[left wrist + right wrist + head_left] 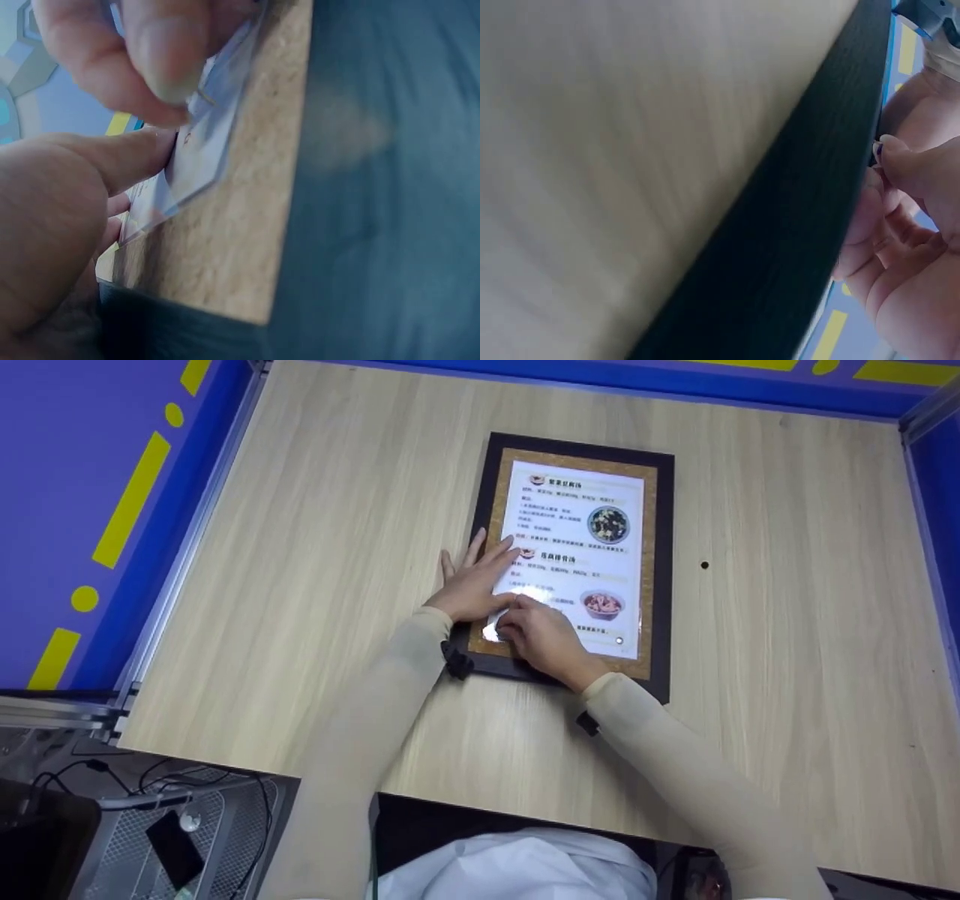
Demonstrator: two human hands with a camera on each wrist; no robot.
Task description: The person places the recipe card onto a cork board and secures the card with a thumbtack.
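Observation:
A framed cork board (651, 585) with a dark frame lies flat on the table, a glossy printed recipe sheet (555, 532) on its cork. My left hand (476, 585) has its fingers spread over the sheet's left edge, and its thumb presses close to the lower left corner. Beside that thumb, my right hand (544, 634) pinches a thumbtack with curled fingers; its thin metal point (206, 97) shows under the fingertips in the left wrist view. Another round thumbtack (619, 640) sits at the sheet's lower right corner.
The wooden table (787, 660) extends around the board, with a small dark hole (704, 565) to its right. Blue panels (112, 510) with yellow marks border the table. Below its left front edge stands a mesh basket (135, 847) with cables and a dark phone-like object (175, 849).

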